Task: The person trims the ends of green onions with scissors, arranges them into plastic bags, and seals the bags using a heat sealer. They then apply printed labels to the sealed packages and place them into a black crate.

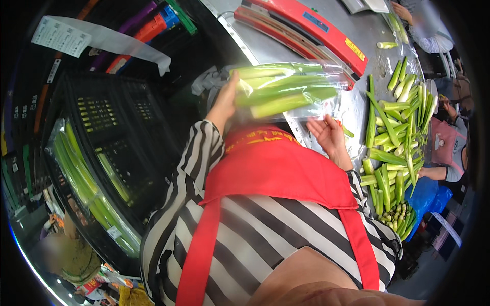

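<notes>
My left hand (226, 99) grips the left end of a clear plastic bag (325, 109), its thumb over the film. Inside lie several thick pale-green vegetable stalks (281, 107), side by side. The bag is held up in front of the red apron (275, 168), at the table's near edge. Just below the bag's right corner is my right hand (329, 134), palm up with fingers apart; I cannot tell if a fingertip touches the film. Beyond the bag sits a red impulse heat sealer (306, 34) on the metal table (270, 42).
Loose cut stalks (398, 130) are heaped on the table's right side, beside a bundle of green stalks (398, 220). A co-worker's hand (425, 173) reaches toward the heap. Bagged stalks (92, 191) lie in a black plastic crate (111, 103) at left. A printed label strip (61, 36) hangs above.
</notes>
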Tool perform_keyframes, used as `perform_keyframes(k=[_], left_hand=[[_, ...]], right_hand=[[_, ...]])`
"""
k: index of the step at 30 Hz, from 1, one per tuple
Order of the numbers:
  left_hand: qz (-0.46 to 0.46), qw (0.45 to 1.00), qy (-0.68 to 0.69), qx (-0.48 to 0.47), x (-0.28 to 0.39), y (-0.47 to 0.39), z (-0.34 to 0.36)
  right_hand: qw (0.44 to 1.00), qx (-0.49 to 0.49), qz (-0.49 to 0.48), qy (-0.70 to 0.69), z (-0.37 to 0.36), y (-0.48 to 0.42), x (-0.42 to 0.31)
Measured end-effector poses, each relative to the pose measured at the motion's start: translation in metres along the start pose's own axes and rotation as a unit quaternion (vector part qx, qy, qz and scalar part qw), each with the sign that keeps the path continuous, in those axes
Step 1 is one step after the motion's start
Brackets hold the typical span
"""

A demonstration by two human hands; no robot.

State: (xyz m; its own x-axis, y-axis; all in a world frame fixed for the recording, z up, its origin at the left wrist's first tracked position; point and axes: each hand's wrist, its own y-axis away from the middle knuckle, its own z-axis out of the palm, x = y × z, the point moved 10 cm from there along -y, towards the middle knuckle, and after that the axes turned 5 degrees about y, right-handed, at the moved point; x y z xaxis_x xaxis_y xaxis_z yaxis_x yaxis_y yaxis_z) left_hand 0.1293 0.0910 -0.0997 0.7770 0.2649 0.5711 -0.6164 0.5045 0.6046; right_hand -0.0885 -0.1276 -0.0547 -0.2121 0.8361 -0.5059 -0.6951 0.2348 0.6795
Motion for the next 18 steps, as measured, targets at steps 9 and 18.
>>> perform_keyframes(k=[9, 18], left_hand=[[0.024, 0.995, -0.088, 0.03, 0.012, 0.001, 0.001], [0.016, 0.994, -0.105, -0.017, 0.018, 0.019, 0.014]], right_hand=[[0.907, 0.101, -0.259, 0.317, -0.033, 0.021, -0.163], [0.908, -0.131, 0.007, 0.398, 0.025, -0.003, -0.079]])
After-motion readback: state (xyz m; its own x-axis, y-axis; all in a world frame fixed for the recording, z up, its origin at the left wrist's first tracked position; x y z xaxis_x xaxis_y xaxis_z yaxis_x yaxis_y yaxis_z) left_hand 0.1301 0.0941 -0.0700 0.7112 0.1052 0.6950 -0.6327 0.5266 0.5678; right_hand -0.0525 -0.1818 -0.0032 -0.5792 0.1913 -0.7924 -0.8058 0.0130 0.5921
